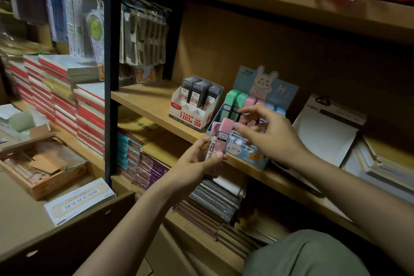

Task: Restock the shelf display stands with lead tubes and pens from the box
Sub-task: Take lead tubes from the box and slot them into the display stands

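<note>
Restocking is looking midway: the left hand [197,159] is gripping pink lead tubes [218,139] while the right hand [268,134], fingers loosely spread and empty, is hovering over the part-filled bunny display stand [248,152].

Dim, warm light here; deep shadow under the top shelf [268,0], hanging packets [143,36] at left blurred, wide-angle bending at the edges.

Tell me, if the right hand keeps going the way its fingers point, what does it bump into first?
Probably the pink-capped lead tubes gripped by the left hand. The right hand has its fingers pointing left, its fingertips close to the pink caps. Depth is unclear, so it may pass just behind them.
</note>
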